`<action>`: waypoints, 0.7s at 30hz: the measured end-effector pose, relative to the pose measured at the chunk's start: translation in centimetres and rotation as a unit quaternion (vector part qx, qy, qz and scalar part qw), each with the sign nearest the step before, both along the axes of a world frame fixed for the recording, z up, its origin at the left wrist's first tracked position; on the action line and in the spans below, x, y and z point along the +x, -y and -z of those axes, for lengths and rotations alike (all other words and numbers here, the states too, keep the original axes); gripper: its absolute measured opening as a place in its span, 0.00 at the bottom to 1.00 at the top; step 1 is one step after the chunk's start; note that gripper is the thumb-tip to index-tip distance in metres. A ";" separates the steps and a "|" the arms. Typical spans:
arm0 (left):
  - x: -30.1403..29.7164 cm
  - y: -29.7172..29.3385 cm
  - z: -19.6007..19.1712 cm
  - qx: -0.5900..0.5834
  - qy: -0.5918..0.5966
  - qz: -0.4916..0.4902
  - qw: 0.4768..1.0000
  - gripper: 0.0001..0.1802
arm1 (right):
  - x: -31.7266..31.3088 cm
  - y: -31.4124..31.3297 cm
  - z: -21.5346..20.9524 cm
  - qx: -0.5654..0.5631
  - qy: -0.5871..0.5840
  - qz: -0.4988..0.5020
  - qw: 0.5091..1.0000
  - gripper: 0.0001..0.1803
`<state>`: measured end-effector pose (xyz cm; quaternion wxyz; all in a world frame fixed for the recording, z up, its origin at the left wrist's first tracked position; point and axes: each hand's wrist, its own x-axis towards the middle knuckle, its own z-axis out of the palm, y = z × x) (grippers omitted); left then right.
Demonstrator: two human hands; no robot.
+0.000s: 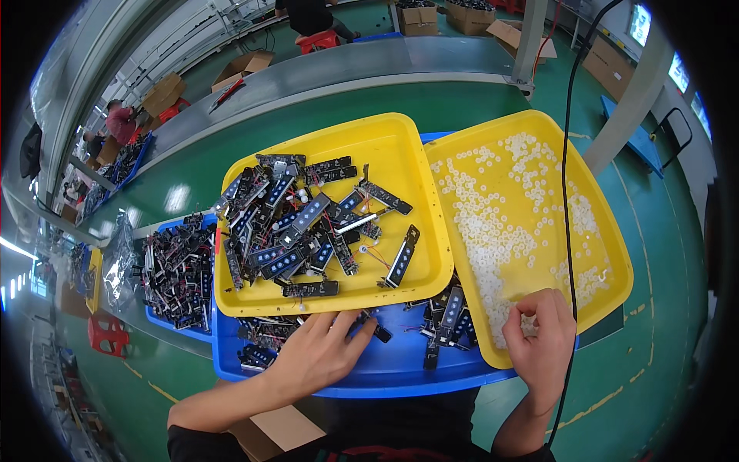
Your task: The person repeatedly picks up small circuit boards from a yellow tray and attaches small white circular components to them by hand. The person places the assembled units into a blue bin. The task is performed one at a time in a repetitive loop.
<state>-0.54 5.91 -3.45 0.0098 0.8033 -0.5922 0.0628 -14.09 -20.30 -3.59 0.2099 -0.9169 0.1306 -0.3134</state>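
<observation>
my right hand (541, 339) pinches its fingertips together among the small white rings (500, 231) at the near edge of the right yellow tray (608, 254); whether a ring sits between them i cannot tell. my left hand (319, 353) lies fingers spread in the blue bin (408, 373), fingertips touching a dark circuit strip (371, 327). the left yellow tray (400, 154), heaped with strips, hides most of the bin.
</observation>
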 end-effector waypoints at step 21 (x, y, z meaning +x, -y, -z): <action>-3.9 0.2 1.1 -0.492 -0.784 -0.077 0.372 0.20 | 0.6 -5.1 -1.8 0.168 0.108 -0.199 0.960 0.18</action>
